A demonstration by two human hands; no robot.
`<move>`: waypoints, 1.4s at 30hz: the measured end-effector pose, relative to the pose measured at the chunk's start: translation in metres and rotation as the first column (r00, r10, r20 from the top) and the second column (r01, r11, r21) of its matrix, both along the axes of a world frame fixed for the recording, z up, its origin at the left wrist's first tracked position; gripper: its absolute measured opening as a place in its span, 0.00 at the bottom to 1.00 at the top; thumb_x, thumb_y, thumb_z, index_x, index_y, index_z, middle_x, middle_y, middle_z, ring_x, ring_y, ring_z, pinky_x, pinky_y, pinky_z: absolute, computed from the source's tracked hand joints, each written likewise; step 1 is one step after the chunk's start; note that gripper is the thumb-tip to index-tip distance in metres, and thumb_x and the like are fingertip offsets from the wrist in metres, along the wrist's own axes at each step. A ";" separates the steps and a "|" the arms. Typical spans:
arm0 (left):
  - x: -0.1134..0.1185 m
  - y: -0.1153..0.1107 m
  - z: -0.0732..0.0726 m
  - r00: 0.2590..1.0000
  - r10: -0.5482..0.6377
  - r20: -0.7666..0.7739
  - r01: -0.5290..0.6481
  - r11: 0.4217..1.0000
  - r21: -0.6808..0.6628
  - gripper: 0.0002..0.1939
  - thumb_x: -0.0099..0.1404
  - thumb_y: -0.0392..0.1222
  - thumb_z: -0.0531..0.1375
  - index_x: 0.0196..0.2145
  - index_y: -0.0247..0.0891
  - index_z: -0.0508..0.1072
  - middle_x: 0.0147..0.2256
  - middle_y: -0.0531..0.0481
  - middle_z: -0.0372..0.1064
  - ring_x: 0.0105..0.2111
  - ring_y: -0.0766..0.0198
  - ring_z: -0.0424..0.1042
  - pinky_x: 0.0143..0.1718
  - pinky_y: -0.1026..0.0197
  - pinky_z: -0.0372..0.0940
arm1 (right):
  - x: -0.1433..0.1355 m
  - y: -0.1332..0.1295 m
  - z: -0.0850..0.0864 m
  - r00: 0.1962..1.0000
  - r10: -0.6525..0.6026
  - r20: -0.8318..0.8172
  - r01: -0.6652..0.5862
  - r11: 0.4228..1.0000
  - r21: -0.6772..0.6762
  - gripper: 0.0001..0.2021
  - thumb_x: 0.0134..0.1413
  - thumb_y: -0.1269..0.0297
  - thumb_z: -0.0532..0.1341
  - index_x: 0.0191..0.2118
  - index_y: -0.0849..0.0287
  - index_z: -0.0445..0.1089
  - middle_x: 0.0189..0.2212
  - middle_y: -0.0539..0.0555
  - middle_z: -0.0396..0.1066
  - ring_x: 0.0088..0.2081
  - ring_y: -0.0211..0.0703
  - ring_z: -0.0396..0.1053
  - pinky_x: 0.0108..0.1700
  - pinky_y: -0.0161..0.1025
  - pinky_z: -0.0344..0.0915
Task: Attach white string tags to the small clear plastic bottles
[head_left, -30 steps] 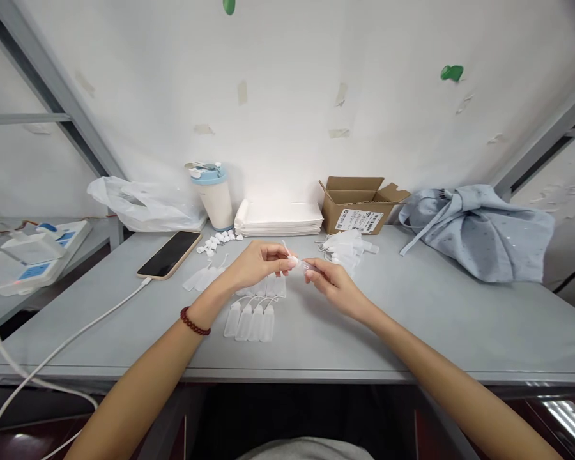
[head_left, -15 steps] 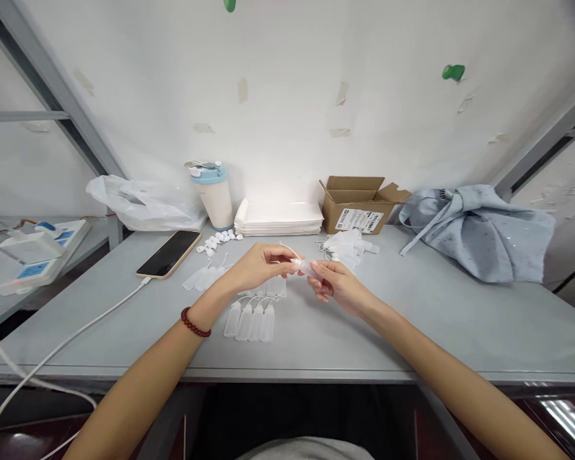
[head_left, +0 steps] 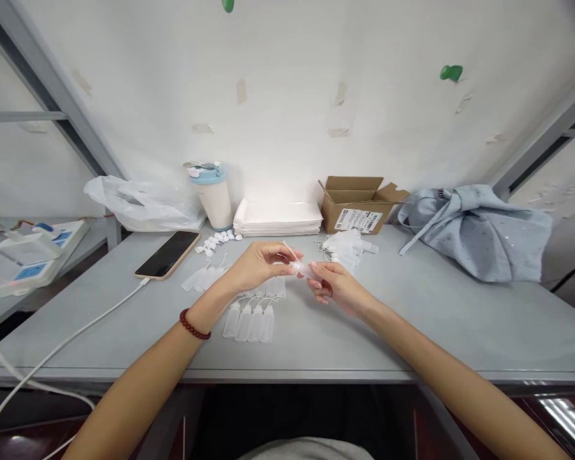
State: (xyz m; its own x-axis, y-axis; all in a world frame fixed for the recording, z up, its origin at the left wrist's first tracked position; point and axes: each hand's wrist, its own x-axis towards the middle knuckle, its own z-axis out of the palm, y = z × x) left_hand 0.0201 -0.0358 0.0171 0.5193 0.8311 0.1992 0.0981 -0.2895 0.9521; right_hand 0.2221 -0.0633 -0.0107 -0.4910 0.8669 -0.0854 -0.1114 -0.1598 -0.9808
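Note:
Between both hands is a small translucent bottle (head_left: pixel 309 271), tilted, with a thin white tube pointing up from its top. My left hand (head_left: pixel 267 263) pinches the bottle's top end, and my right hand (head_left: pixel 334 281) grips its body. Below my left hand several similar bottles (head_left: pixel 249 322) lie in a row with bent tubes; more bottles lie behind them, partly hidden by the hand. Others (head_left: pixel 204 278) lie left of it beside my wrist. A loose pile of bottles (head_left: pixel 347 248) is behind my right hand. Small white caps (head_left: pixel 215 240) sit in a cluster at the back left.
On the grey table (head_left: pixel 388 338) are a phone (head_left: pixel 167 254) with a white cable, a plastic bag (head_left: pixel 146 204), a cup (head_left: pixel 214 201), a white stack (head_left: pixel 278 218), an open cardboard box (head_left: pixel 357 207) and a grey-blue cloth (head_left: pixel 483 233). A white device (head_left: pixel 38 255) is at far left.
The thin tube at the bottle's top stands a little more upright between my left fingers. Both hands otherwise stay in nearly the same place.

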 end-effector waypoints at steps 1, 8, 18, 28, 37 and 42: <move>0.000 0.000 0.000 1.000 -0.007 -0.008 0.007 1.000 -0.015 0.10 0.51 0.41 0.68 0.32 0.36 0.76 0.42 0.45 0.73 0.40 0.60 0.72 0.43 0.56 0.67 | 0.000 0.000 0.001 1.000 0.001 -0.003 -0.001 1.000 0.002 0.20 0.55 0.47 0.57 0.31 0.63 0.70 0.20 0.45 0.51 0.20 0.30 0.44 0.20 0.32 0.50; 0.001 -0.005 0.011 0.980 -0.003 -0.200 -0.002 1.000 -0.025 0.14 0.60 0.50 0.60 0.33 0.36 0.76 0.33 0.49 0.74 0.34 0.63 0.71 0.41 0.59 0.65 | -0.001 -0.003 0.009 0.999 -0.030 0.033 0.029 0.999 0.036 0.20 0.55 0.46 0.57 0.34 0.62 0.70 0.20 0.45 0.50 0.21 0.31 0.44 0.21 0.32 0.50; 0.002 -0.005 0.003 0.969 0.037 -0.243 0.007 0.984 0.177 0.11 0.61 0.47 0.59 0.34 0.38 0.77 0.37 0.48 0.74 0.37 0.62 0.71 0.38 0.63 0.64 | 0.003 0.003 0.001 0.995 -0.039 0.092 0.036 0.999 0.030 0.22 0.56 0.46 0.56 0.33 0.63 0.71 0.19 0.43 0.47 0.19 0.30 0.42 0.21 0.33 0.48; 0.004 -0.006 0.007 0.938 0.002 -0.347 0.009 0.999 0.030 0.18 0.59 0.54 0.59 0.25 0.35 0.72 0.22 0.52 0.66 0.22 0.68 0.65 0.24 0.66 0.60 | -0.001 0.000 0.002 0.934 -0.152 0.322 0.056 0.956 0.287 0.21 0.56 0.45 0.53 0.29 0.60 0.64 0.18 0.45 0.52 0.20 0.33 0.49 0.23 0.35 0.51; 0.005 -0.006 0.005 0.974 -0.080 -0.213 0.049 0.988 -0.146 0.21 0.59 0.57 0.58 0.23 0.34 0.68 0.23 0.52 0.64 0.21 0.69 0.64 0.23 0.65 0.62 | 0.003 0.001 -0.009 0.782 -0.516 0.351 -0.035 0.526 0.850 0.15 0.62 0.54 0.50 0.40 0.58 0.67 0.27 0.54 0.64 0.27 0.42 0.59 0.32 0.39 0.56; 0.012 -0.012 0.000 0.975 0.065 -0.213 -0.045 0.994 0.097 0.13 0.59 0.49 0.60 0.30 0.35 0.71 0.24 0.52 0.68 0.25 0.67 0.67 0.28 0.64 0.63 | 0.005 0.001 -0.004 0.838 -0.404 0.366 0.042 0.718 0.695 0.17 0.61 0.52 0.50 0.33 0.59 0.67 0.21 0.49 0.58 0.23 0.37 0.54 0.28 0.37 0.52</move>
